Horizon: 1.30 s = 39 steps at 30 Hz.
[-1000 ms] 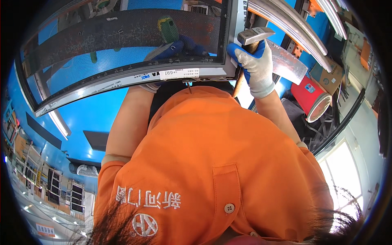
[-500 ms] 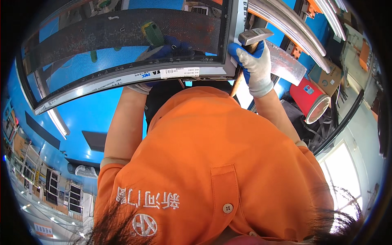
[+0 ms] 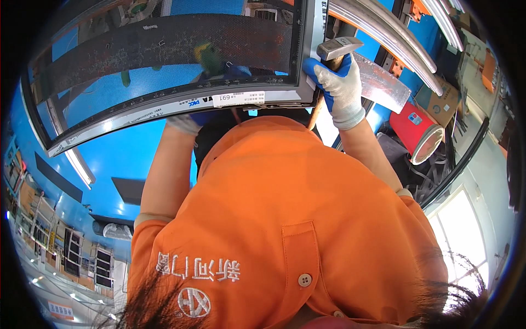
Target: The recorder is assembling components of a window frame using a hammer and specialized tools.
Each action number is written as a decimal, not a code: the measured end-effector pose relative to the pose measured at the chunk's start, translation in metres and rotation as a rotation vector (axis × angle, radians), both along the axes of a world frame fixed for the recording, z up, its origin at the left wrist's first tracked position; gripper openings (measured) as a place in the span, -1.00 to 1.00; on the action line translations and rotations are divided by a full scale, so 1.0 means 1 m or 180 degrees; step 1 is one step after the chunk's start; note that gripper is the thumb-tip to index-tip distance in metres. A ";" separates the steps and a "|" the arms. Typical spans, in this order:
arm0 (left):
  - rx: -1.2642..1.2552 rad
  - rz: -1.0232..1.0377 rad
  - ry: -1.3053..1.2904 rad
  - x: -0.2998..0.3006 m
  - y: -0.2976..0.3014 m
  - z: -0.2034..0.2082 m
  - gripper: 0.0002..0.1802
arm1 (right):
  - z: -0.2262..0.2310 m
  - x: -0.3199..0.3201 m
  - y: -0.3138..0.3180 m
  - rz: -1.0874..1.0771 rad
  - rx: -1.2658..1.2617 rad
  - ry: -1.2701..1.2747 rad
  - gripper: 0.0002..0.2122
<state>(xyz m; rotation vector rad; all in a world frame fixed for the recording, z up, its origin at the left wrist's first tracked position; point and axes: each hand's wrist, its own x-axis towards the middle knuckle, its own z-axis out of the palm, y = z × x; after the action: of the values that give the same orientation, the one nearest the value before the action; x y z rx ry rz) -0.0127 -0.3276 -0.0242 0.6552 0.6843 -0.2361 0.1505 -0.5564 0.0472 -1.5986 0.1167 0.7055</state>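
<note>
A window-screen frame (image 3: 186,100), grey with dark mesh, fills the upper left in front of me. My right hand (image 3: 344,88), in a white and blue glove, is wrapped round the wooden handle of a hammer (image 3: 339,48) just below its metal head. Its thumb side is against the frame's right corner. My left hand (image 3: 233,72), also gloved, reaches behind the frame and shows only dimly through the mesh. A green-and-yellow tool (image 3: 207,57) seems to be in its grip; its exact kind is blurred. The left fingers are mostly hidden.
Long metal profiles (image 3: 397,38) run along the upper right. Beyond my right arm are a flat metal plate (image 3: 383,82), a red cylindrical container (image 3: 413,129) and a cardboard box (image 3: 441,104). Dark flat strips (image 3: 57,178) lie on the blue surface to the left.
Behind the mesh, my left hand and the green-and-yellow tool have come slightly nearer to me. The frame, hammer and right hand have shifted slightly left.
</note>
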 end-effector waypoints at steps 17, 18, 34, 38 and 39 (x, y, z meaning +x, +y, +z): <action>0.0546 -0.1375 -0.1743 0.010 0.082 0.162 -0.69 | -0.002 0.005 -0.004 0.0291 -0.0066 -0.0075 -0.58; 0.0566 -0.1376 -0.1751 0.027 0.072 0.163 -0.69 | -0.002 0.005 -0.004 0.0279 -0.0028 -0.0055 -0.58; 0.1024 0.0506 -0.1333 0.091 -0.026 0.116 -0.66 | 0.031 0.045 -0.034 0.1111 -0.1058 -0.0627 -0.64; 0.1125 0.0565 -0.1103 0.088 -0.029 0.117 -0.62 | 0.033 0.052 -0.034 0.1271 -0.1074 -0.0691 -0.64; 0.1114 0.0597 -0.1040 0.088 -0.029 0.117 -0.61 | 0.034 0.053 -0.034 0.1333 -0.1106 -0.0724 -0.64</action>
<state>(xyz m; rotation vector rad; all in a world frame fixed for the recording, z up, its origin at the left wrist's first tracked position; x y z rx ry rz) 0.0751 -0.3564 0.0928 0.9332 0.4698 0.1677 0.2038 -0.5899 0.0812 -2.0555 -0.2851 0.8485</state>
